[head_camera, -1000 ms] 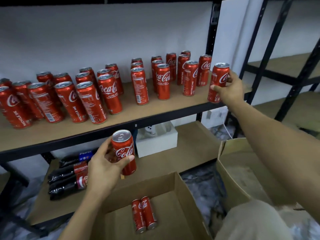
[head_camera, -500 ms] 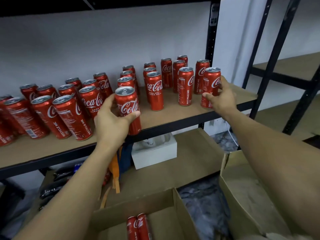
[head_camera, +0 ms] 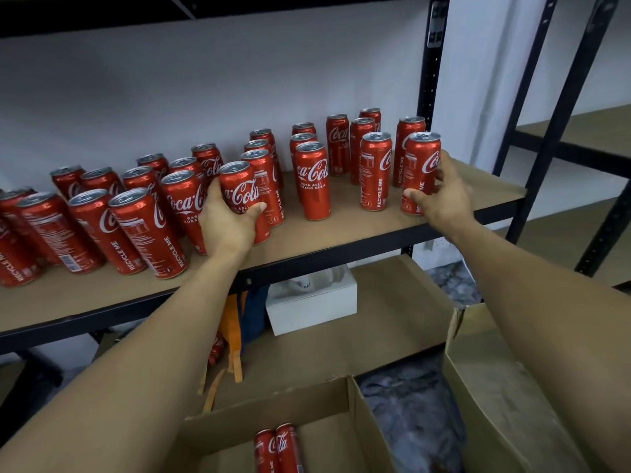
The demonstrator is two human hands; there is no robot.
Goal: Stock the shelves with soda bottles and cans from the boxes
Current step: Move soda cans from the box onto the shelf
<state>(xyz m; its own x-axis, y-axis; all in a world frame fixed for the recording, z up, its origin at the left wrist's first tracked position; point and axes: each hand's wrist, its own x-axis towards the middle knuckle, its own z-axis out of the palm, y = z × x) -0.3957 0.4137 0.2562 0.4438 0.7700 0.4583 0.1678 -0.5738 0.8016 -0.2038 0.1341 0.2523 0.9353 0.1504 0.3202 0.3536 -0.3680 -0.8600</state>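
Several red cola cans stand on the brown shelf board (head_camera: 341,233). My left hand (head_camera: 228,223) grips one upright can (head_camera: 239,189) at the middle of the shelf, among the other cans. My right hand (head_camera: 444,196) holds another upright can (head_camera: 421,165) standing near the shelf's right end, thumb in front and fingers behind. Two more cans (head_camera: 278,448) lie in the open cardboard box (head_camera: 266,407) below me.
A black upright post (head_camera: 426,90) bounds the shelf on the right. On the lower shelf sit a white box (head_camera: 314,308) and an orange strap (head_camera: 232,336). A second open cardboard box (head_camera: 478,380) stands at right, beside another black rack (head_camera: 560,107).
My left hand lifted its can from below the shelf up onto the board among the other cans. My right hand moved its can from the shelf's edge further in and stood it down.
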